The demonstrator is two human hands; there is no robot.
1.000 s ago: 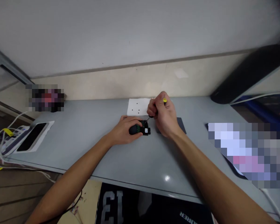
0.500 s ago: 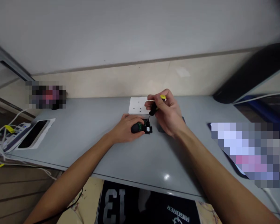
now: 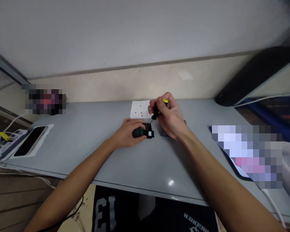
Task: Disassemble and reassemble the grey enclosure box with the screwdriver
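Observation:
My left hand (image 3: 128, 133) rests on the grey table (image 3: 91, 145) and grips a small black device (image 3: 143, 132) whose open top shows a green circuit board. My right hand (image 3: 170, 117) is closed around a small screwdriver (image 3: 158, 111) with a black shaft and a yellow cap. The screwdriver slants down, its tip at the device's top. Just behind the hands lies a white sheet of paper (image 3: 138, 109) with a few tiny dark specks on it, perhaps screws.
A dark flat piece (image 3: 183, 124) lies partly hidden behind my right hand. A black phone on a white sheet (image 3: 30, 145) and a power strip with white cables (image 3: 2, 145) sit at the left. A long black object (image 3: 253, 77) lies at the back right.
My right hand has turned and tilted the screwdriver, so the yellow cap now leans further left over the device. My left hand keeps its grip on the device.

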